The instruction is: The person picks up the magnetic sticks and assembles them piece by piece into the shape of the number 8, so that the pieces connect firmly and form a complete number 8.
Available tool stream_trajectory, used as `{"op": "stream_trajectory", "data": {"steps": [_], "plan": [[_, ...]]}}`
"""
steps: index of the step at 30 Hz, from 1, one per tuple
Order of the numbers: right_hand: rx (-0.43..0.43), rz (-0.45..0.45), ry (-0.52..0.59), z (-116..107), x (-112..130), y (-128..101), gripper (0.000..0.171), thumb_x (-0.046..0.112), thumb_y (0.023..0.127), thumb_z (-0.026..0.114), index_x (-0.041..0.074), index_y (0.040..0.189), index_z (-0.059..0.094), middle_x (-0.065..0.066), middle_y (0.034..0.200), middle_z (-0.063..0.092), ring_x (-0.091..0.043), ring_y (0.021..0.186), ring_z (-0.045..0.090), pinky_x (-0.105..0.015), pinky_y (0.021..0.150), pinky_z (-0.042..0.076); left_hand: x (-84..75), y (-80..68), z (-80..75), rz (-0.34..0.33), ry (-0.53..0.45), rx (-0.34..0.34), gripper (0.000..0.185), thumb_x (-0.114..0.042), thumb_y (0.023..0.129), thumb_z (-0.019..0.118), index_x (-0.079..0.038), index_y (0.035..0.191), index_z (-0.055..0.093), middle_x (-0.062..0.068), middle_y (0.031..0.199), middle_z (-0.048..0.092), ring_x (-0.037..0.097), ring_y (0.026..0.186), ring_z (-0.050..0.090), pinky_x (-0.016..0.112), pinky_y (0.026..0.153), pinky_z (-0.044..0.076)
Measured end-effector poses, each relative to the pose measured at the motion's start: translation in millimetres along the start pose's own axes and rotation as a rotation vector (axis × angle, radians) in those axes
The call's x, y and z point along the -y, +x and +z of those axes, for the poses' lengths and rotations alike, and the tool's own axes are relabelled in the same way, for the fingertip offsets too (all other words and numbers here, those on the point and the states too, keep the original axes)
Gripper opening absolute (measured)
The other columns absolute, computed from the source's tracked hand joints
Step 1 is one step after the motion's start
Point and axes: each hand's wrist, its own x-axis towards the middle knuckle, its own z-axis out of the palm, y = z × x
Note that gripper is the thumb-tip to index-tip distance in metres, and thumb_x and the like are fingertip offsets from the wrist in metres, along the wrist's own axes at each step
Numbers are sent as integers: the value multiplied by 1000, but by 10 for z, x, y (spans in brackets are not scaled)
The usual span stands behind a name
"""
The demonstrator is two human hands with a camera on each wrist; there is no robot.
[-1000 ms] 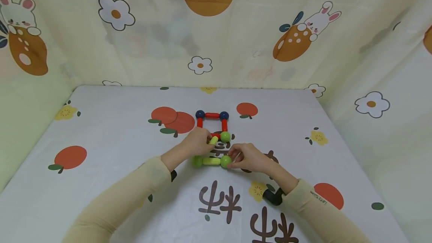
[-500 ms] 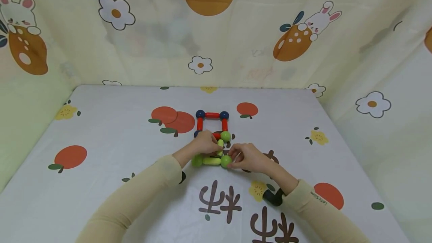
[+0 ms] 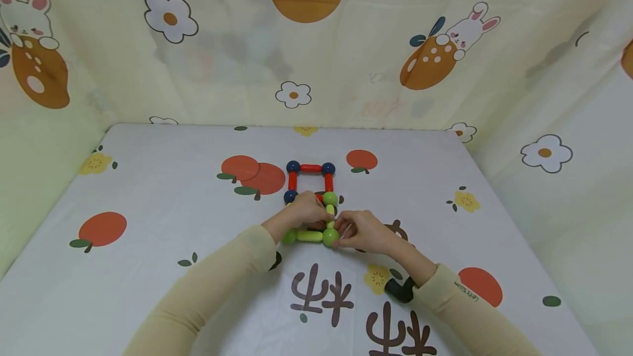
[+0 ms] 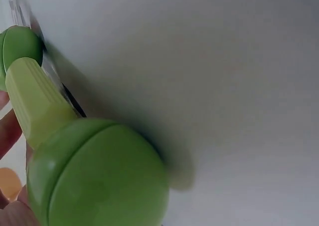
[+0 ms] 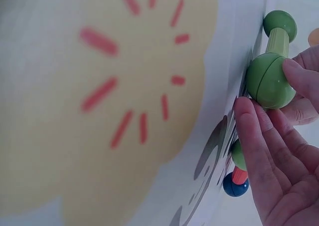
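My left hand pinches a yellow-green rod that stands between two green balls on the right side of the magnetic stick-and-ball frame. My right hand holds the near right green ball between thumb and fingers; the right wrist view shows the thumb on this green ball. Another yellow-green rod joins it to the near left green ball. Beyond my hands lies a square of red rods with blue balls and one green ball. My left hand partly hides the square's near side.
The frame lies flat on a white tablecloth printed with fruit, flowers and dark characters. A patterned cloth wall rises behind the table's far edge, with more cloth at both sides.
My left hand has moved right with the yellow-green rod, which turned from slanted to in line between the two right green balls. My right hand stays on its ball.
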Motion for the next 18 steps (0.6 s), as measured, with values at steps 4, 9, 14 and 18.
{"op": "stream_trajectory", "data": {"steps": [4, 9, 14, 18], "plan": [[-10, -2, -9, -11, -15, 4, 28, 19, 77, 75, 3, 95, 60, -2, 82, 63, -11, 69, 61, -21, 61, 50, -37, 9, 3, -36, -33, 2, 20, -18, 80, 71, 0, 74, 67, 8, 67, 63, 16, 67, 60, 22, 65, 47], [-12, -13, -18, -26, -19, 3, 27, 18, 77, 74, 4, 94, 60, -1, 81, 63, -11, 69, 60, -21, 61, 50, -51, 14, 3, -54, -62, 4, 19, -17, 79, 71, 0, 73, 66, 7, 67, 62, 15, 64, 60, 22, 64, 49], [-6, 15, -12, -22, -13, -13, 26, 18, 77, 74, 4, 94, 60, -1, 82, 63, -12, 69, 61, -21, 62, 50, -42, 13, 40, -68, -109, -9, 17, -15, 79, 72, 1, 78, 67, 8, 72, 64, 17, 67, 62, 23, 68, 50], [3, 27, -15, -12, -23, -27, 26, 18, 77, 74, 4, 95, 60, -1, 82, 63, -11, 69, 61, -21, 62, 50, -17, -10, 63, -35, -111, -14, 18, -16, 79, 71, 2, 79, 68, 7, 69, 65, 15, 64, 62, 22, 64, 50]]}}
